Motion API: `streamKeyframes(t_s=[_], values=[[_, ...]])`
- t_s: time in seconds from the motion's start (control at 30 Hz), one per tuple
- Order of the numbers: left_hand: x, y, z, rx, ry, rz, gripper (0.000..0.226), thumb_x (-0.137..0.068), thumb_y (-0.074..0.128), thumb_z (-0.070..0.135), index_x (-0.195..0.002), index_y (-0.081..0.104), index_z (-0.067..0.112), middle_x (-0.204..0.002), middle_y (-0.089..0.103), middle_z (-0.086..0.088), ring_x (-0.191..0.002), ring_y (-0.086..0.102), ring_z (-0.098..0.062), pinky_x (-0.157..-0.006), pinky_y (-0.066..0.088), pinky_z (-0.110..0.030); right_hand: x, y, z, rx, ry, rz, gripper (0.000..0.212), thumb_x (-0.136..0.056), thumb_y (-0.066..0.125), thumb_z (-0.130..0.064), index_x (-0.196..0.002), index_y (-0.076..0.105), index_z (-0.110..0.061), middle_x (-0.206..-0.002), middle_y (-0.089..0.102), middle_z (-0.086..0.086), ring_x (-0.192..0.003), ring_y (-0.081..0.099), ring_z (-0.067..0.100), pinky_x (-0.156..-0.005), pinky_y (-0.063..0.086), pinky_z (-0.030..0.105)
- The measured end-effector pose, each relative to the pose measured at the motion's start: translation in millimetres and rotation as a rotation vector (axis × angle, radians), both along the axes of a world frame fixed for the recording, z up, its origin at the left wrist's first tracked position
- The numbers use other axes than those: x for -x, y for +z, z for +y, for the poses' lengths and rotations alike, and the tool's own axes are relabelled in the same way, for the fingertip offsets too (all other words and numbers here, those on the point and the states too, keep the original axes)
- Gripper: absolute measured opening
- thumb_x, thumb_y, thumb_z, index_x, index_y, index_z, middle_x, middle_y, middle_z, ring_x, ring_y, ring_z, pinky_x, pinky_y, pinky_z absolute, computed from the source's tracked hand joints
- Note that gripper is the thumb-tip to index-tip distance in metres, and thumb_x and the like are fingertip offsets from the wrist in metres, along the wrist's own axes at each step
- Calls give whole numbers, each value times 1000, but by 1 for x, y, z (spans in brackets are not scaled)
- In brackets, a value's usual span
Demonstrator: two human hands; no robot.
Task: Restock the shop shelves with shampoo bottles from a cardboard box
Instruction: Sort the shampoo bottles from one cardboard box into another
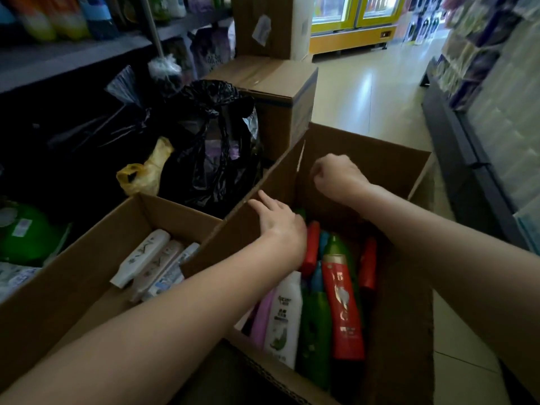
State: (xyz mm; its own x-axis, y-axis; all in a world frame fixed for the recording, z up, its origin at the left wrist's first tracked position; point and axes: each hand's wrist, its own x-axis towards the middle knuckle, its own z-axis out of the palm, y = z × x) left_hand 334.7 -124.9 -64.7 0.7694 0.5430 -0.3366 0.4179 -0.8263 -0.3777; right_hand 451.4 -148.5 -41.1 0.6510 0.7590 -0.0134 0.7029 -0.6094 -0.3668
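Observation:
An open cardboard box (pixel 409 302) stands in front of me, filled with lying shampoo bottles: a red one (pixel 344 305), a white one (pixel 285 317), green ones (pixel 315 337), a purple one (pixel 263 317). My left hand (pixel 277 222) lies flat with fingers apart against the box's raised left flap (pixel 233 238). My right hand (pixel 336 176) is curled into a fist above the far end of the box, close to the flap's upper corner. Nothing shows inside the fist.
A second open box (pixel 73 276) at the left holds white tubes (pixel 140 258). Behind it lie a black plastic bag (pixel 210 141) and a yellow bag (pixel 146 173). Sealed cartons (pixel 277 92) stand beyond. Stocked shelves (pixel 73 54) line the left, more shelving (pixel 482 112) the right, with tiled aisle floor (pixel 365 97) between.

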Motion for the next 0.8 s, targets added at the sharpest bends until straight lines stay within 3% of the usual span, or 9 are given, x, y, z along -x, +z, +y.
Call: streamKeyframes(t_s=[0.07,0.13,0.3,0.43,0.5,0.6,0.63,0.7,0.8], values=[[14,3,23,-26,77,-79,47,-99,30,21,-143,24,7,-152,10,-29,-140,3,-50,-107,16,-63,19,4,20,-244,21,-93,26,-91,45,-11,-111,61,-9,-113,61,11,-102,59,29,-82,50,37],[28,-2,44,0,143,-182,45,-99,27,15,-143,25,7,-154,7,-25,-144,1,-39,-107,18,-60,45,5,38,-348,133,-141,32,-90,47,-8,-121,54,-11,-120,53,10,-110,52,28,-88,48,38],[60,-17,89,243,303,-441,53,-101,28,17,-149,8,12,-158,1,-5,-146,-1,-16,-113,13,-49,96,-26,82,-40,497,-209,50,-92,43,-8,-141,36,-17,-140,40,8,-127,39,29,-104,38,39],[90,-14,108,277,205,-699,52,-97,38,19,-146,23,13,-151,23,-6,-138,23,-24,-108,24,-36,122,-19,105,-213,303,-45,38,-91,39,-5,-127,50,-10,-128,49,12,-124,40,30,-100,34,35],[111,-10,118,260,146,-871,52,-93,46,24,-141,33,9,-143,36,-8,-131,31,-28,-103,29,-38,142,-5,119,-333,254,12,35,-89,41,-5,-121,55,-8,-122,52,13,-120,43,31,-98,35,34],[152,-12,152,379,336,-1185,44,-85,55,17,-127,49,4,-124,54,-16,-117,48,-33,-96,42,-45,189,8,157,-358,305,89,34,-85,44,-6,-116,56,-8,-121,51,14,-116,46,32,-95,38,34],[167,-18,166,390,437,-1203,41,-85,55,15,-125,50,4,-122,56,-17,-114,51,-34,-95,44,-44,208,8,172,-335,336,129,34,-85,45,-6,-117,54,-9,-123,48,14,-117,45,33,-95,38,34],[196,-43,190,332,590,-1024,43,-91,46,17,-132,44,5,-130,52,-17,-119,48,-33,-98,40,-39,246,-5,199,-241,382,199,35,-88,47,-8,-122,48,-8,-130,41,14,-121,40,34,-96,37,38],[239,-98,201,303,607,-692,49,-95,38,23,-142,30,11,-145,37,-13,-132,36,-29,-109,31,-40,291,-63,216,21,424,141,45,-92,50,-14,-134,34,-9,-139,30,15,-128,29,38,-100,33,49]])
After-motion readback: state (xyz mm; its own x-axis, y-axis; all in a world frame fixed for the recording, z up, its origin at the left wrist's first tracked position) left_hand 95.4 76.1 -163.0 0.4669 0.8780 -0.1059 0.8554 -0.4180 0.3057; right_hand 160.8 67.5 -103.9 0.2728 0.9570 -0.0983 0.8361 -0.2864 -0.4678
